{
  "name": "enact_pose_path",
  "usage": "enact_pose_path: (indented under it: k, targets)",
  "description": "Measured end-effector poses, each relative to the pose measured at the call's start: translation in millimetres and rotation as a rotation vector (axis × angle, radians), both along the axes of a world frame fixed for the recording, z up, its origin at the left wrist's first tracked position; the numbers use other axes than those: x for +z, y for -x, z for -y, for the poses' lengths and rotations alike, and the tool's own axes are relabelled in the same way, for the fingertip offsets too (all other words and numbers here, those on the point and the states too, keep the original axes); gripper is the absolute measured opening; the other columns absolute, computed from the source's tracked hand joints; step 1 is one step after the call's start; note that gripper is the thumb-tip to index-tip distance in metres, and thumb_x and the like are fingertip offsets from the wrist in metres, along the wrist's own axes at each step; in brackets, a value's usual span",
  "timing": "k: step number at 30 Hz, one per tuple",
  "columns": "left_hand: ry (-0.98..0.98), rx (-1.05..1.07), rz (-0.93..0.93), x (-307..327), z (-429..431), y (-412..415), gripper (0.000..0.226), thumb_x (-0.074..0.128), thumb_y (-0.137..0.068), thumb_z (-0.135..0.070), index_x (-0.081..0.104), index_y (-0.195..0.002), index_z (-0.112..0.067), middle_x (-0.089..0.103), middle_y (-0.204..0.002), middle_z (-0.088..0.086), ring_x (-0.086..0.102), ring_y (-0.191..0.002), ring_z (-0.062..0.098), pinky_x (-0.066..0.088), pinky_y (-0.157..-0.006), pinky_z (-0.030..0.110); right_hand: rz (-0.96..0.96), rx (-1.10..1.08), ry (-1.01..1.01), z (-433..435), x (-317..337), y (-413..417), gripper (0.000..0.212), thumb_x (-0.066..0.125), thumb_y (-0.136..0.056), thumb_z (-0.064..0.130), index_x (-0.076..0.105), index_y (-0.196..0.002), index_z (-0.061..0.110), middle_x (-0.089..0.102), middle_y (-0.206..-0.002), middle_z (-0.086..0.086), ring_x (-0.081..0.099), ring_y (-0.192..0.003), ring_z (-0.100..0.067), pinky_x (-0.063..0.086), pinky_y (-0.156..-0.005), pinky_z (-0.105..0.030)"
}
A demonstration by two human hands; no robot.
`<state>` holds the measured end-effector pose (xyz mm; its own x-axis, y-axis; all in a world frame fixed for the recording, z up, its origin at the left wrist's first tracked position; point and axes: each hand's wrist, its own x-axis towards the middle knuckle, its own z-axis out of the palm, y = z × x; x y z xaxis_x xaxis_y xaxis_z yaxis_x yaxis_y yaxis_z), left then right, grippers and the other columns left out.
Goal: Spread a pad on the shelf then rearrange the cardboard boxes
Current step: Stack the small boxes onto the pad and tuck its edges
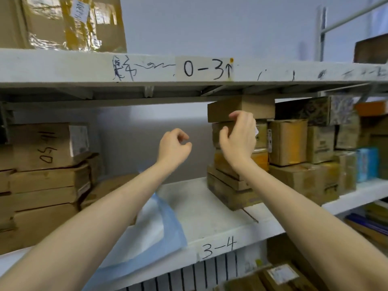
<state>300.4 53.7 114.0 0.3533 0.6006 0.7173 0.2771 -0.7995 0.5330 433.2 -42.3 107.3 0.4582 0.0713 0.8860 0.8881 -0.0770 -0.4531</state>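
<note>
A blue-edged white pad (147, 232) lies on the white shelf (210, 208) marked 3-4, partly under my left forearm and overhanging the front edge. A tall stack of brown cardboard boxes (228, 192) stands right of centre. My right hand (238, 137) is curled at the front of that stack, its fingertips at the lower edge of the top flat box (241, 108) and over the box below it. My left hand (174, 145) hovers in the gap to the left, fingers loosely curled, holding nothing.
More cardboard boxes (44, 177) are piled at the shelf's left end and others (304, 156) fill the right end. The upper shelf beam (201, 69), marked 0-3, sits just above the stack. Boxes (279, 276) lie on the level below.
</note>
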Motion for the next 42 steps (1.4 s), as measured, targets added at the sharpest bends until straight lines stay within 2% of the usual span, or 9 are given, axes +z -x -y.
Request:
enact_pose_path:
  k: [4,8,12,21,24,31,34,38,42]
  targets:
    - [0.086,-0.035,0.017,1.2,13.6,-22.7,0.014,0.061,-0.083,-0.009,0.065,-0.097,-0.009,0.061,-0.09,0.002,0.055,-0.084,0.015,0.037,-0.07,0.022,0.029,-0.146,-0.004,15.5,10.6,-32.7,0.061,0.068,-0.076,0.013,0.042,-0.131,0.011,0.042,-0.136,-0.008,0.038,-0.127,-0.023,0.037,-0.107,-0.034]
    - [0.096,-0.04,-0.036,-2.7,17.8,-32.5,0.012,0.06,-0.085,-0.007,0.062,-0.095,-0.012,0.06,-0.093,0.003,0.053,-0.085,0.014,0.036,-0.062,0.016,0.207,-0.241,0.275,20.0,31.2,-52.2,0.089,0.072,-0.071,0.009,0.026,-0.147,0.015,0.029,-0.151,-0.01,0.02,-0.143,-0.029,0.019,-0.118,-0.043]
    - [0.103,-0.014,-0.057,-3.1,16.8,-32.5,0.012,0.061,-0.085,-0.007,0.062,-0.095,-0.013,0.059,-0.093,0.002,0.053,-0.086,0.014,0.037,-0.067,0.019,0.288,-0.326,0.46,22.5,51.6,-62.3,0.084,0.074,-0.072,0.013,0.031,-0.144,0.018,0.04,-0.143,-0.008,0.028,-0.138,-0.03,0.018,-0.118,-0.048]
    - [0.12,0.002,-0.046,-0.5,13.8,-14.4,0.012,0.061,-0.085,-0.007,0.062,-0.095,-0.012,0.057,-0.088,0.003,0.053,-0.082,0.015,0.037,-0.058,0.015,0.476,-0.166,0.299,20.4,46.4,-49.3,0.064,0.074,-0.072,0.005,0.051,-0.13,0.014,0.055,-0.13,-0.007,0.046,-0.125,-0.028,0.032,-0.11,-0.045]
    - [0.178,0.008,-0.054,2.0,8.8,-8.7,0.013,0.062,-0.086,-0.009,0.06,-0.098,-0.014,0.058,-0.09,0.004,0.055,-0.085,0.018,0.042,-0.069,0.023,0.483,-0.115,0.236,18.0,41.0,-39.7,0.062,0.074,-0.074,0.008,0.05,-0.131,0.013,0.055,-0.131,-0.008,0.047,-0.124,-0.029,0.038,-0.107,-0.046]
    - [0.418,-0.194,-0.258,-6.1,28.3,-20.8,0.05,0.062,-0.091,-0.021,0.042,-0.136,-0.013,0.052,-0.125,0.009,0.053,-0.108,0.019,0.048,-0.096,0.035,0.437,-0.017,0.271,21.3,44.5,-30.9,0.064,0.073,-0.076,0.008,0.047,-0.134,0.011,0.05,-0.135,-0.01,0.043,-0.128,-0.03,0.035,-0.109,-0.053]
    - [0.446,-0.203,-0.214,-3.1,26.6,-19.0,0.057,0.061,-0.091,-0.019,0.035,-0.141,-0.012,0.052,-0.127,0.009,0.054,-0.115,0.023,0.047,-0.099,0.037,0.536,0.028,0.182,26.9,38.1,-24.8,0.056,0.072,-0.077,0.009,0.052,-0.129,0.009,0.055,-0.129,-0.012,0.047,-0.122,-0.031,0.043,-0.102,-0.049]
    - [0.546,-0.225,-0.101,-1.8,15.9,-6.5,0.061,0.061,-0.091,-0.017,0.031,-0.144,-0.012,0.055,-0.103,0.001,0.057,-0.11,0.023,0.049,-0.09,0.036,0.706,0.105,0.146,30.6,33.0,-5.7,0.047,0.057,-0.079,0.011,0.057,-0.125,0.004,0.058,-0.124,-0.015,0.051,-0.118,-0.033,0.041,-0.1,-0.042]
    - [0.549,-0.205,0.044,-3.8,6.5,14.9,0.05,0.062,-0.089,-0.017,0.042,-0.133,-0.009,0.057,-0.121,0.008,0.056,-0.113,0.023,0.05,-0.094,0.04,0.741,0.257,0.166,22.4,24.0,20.4,0.057,0.068,-0.068,0.001,0.056,-0.124,0.003,0.057,-0.125,-0.015,0.049,-0.118,-0.028,0.047,-0.093,-0.038]
